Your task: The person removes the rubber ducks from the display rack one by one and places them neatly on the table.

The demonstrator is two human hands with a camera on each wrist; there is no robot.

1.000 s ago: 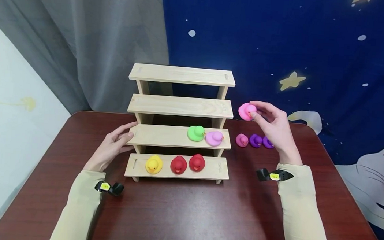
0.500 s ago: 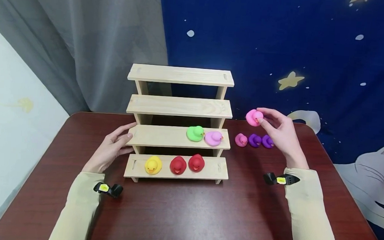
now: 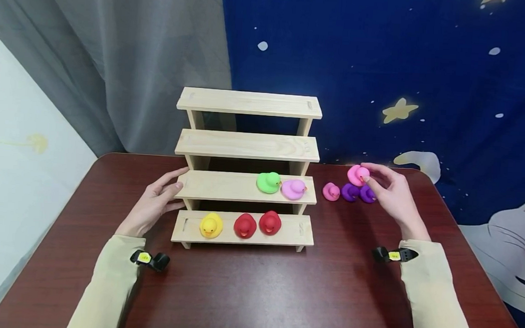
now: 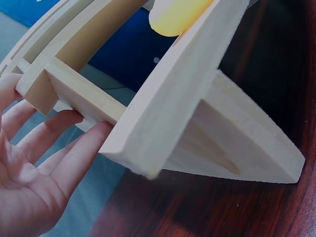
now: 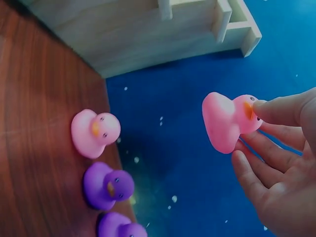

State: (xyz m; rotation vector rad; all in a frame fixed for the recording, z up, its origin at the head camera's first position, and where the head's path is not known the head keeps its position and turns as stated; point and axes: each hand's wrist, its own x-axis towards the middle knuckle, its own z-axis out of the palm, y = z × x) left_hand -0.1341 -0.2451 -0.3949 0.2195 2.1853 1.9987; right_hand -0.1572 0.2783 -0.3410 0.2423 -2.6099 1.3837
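My right hand (image 3: 391,192) pinches a pink rubber duck (image 3: 358,175) between thumb and fingers, raised beside the stand. In the right wrist view the thumb presses on the held duck's head. Below it, another pink duck (image 3: 331,192) and two purple ducks (image 3: 350,192) sit in a row on the table. My left hand (image 3: 152,202) rests its fingertips against the left end of the wooden step stand (image 3: 225,187); the left wrist view shows its fingers (image 4: 86,148) touching the side panel.
On the stand's second step up are a green duck (image 3: 268,182) and a lilac duck (image 3: 293,189). The lowest step bears a yellow duck (image 3: 211,225) and two red ducks (image 3: 245,225). Curtains hang behind the brown table (image 3: 254,294).
My right hand has moved right and down with the pink duck, away from the stand and over the purple ducks. The left hand stays at the stand.
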